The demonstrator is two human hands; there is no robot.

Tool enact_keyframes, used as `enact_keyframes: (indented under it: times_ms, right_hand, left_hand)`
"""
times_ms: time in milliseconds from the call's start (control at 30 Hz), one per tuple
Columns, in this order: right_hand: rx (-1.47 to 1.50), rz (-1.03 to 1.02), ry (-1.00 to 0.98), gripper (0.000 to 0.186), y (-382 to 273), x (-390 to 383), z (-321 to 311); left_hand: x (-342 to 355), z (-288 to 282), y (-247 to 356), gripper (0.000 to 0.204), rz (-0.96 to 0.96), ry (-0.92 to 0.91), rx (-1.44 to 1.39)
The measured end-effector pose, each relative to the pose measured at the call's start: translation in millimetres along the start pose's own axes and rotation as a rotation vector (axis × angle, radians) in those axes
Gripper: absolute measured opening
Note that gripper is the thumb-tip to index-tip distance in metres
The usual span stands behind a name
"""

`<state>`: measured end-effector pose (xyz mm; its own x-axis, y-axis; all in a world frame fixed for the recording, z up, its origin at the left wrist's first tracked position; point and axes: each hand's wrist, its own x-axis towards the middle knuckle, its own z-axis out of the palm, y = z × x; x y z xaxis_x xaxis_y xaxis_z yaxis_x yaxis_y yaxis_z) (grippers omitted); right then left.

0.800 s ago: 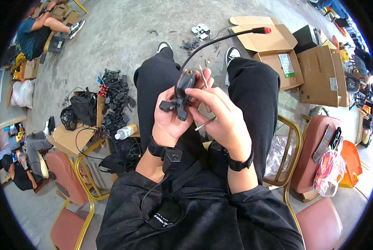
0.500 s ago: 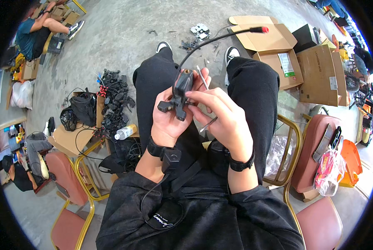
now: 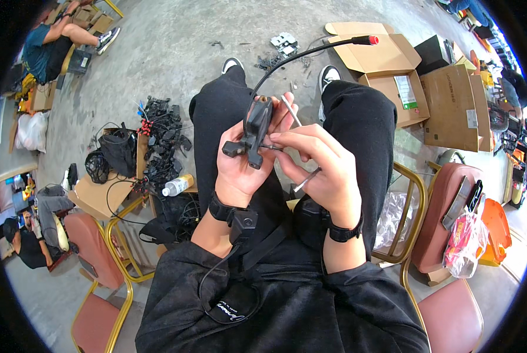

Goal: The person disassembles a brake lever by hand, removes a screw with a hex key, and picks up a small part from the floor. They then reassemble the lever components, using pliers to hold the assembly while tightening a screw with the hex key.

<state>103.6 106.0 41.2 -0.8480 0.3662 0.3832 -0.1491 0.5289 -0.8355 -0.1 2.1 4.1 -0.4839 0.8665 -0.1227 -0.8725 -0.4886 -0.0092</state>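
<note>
My left hand (image 3: 237, 167) is closed round a black plastic part (image 3: 256, 125) with stubby arms at its near end. A black cable (image 3: 296, 57) rises from it and curves right to a red-tipped plug (image 3: 366, 40). My right hand (image 3: 325, 162) pinches a small, thin dark piece (image 3: 271, 146), screw-like, at the part's right side. Tucked in the same hand is a silver metal rod (image 3: 291, 110) that looks bent like a hex key; its middle hides behind the fingers, and one end (image 3: 307, 180) sticks out below. Both wrists wear black straps.
A heap of black cabled parts (image 3: 160, 141) and a bottle (image 3: 177, 186) lie left of my legs. Opened cardboard boxes (image 3: 393, 97) stand at the far right. Chairs (image 3: 446, 217) flank me, one bearing a plastic bag (image 3: 466, 244). Another person (image 3: 45, 50) sits far left.
My right hand has moved slightly right and down with the rod, its fingertips a little farther from the black part. My left hand is nearly still.
</note>
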Motion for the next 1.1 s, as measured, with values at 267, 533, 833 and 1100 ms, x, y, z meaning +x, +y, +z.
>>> enact_keyframes:
  times_ms: [267, 533, 833, 1100]
  right_hand:
    - [0.210, 0.047, 0.341, 0.027, 9.7, -1.0, -6.0]
    - [0.265, 0.102, 0.371, 0.024, 7.1, -2.0, -8.4]
    - [0.597, 0.549, 0.344, 0.017, 5.5, -1.0, -17.1]
    - [0.754, 0.629, 0.217, 0.018, 11.9, -2.5, -26.1]
  left_hand:
    - [4.2, -4.1, 4.9, 0.025, -0.018, 0.106, 0.129]
    - [3.5, 12.1, -6.3, 0.018, 0.152, 0.137, 0.715]
    - [-1.6, 11.0, -20.1, 0.014, 0.559, -0.038, 1.243]
    - [-2.2, -0.5, -20.3, 0.016, 0.605, -0.228, 1.388]
